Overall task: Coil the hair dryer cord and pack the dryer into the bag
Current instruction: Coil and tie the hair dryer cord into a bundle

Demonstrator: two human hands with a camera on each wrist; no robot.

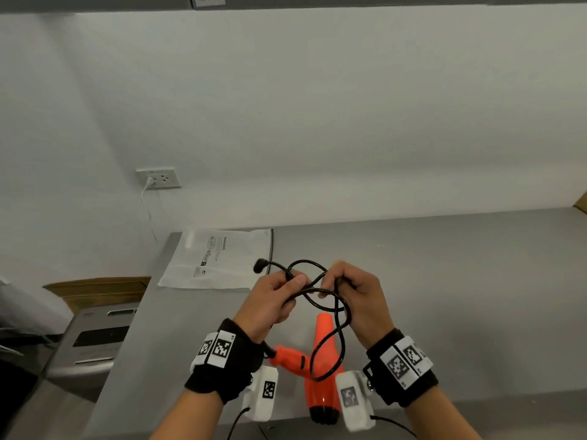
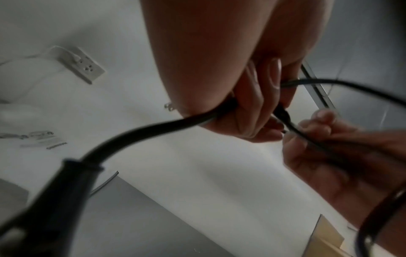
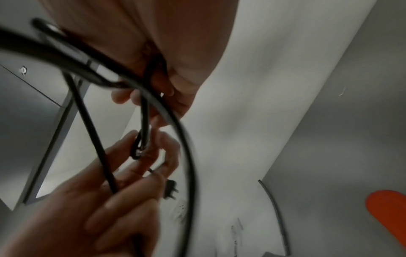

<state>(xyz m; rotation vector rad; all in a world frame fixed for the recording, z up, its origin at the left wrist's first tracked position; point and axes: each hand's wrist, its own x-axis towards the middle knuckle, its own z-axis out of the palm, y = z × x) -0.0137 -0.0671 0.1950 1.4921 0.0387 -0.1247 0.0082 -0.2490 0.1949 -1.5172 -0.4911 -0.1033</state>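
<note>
An orange hair dryer (image 1: pixel 321 373) lies on the grey table (image 1: pixel 460 296) near its front edge, below my wrists. Its black cord (image 1: pixel 341 325) rises in crossed loops held between both hands. My left hand (image 1: pixel 293 289) pinches the cord near the plug (image 1: pixel 259 265), which sticks out to the left. My right hand (image 1: pixel 332 285) curls round several loop strands. A flat white plastic bag (image 1: pixel 216 258) lies behind my left hand. In the left wrist view the cord (image 2: pixel 153 128) runs under the curled fingers (image 2: pixel 252 107). The right wrist view shows the cord (image 3: pixel 190 156) and the dryer (image 3: pixel 386 213).
A wall socket (image 1: pixel 158 178) with a white cable plugged in sits on the wall at the left. A cardboard box (image 1: pixel 95 289) and a steel appliance (image 1: pixel 95 341) stand left of the table. Another cardboard corner (image 1: pixel 581 201) shows at the far right.
</note>
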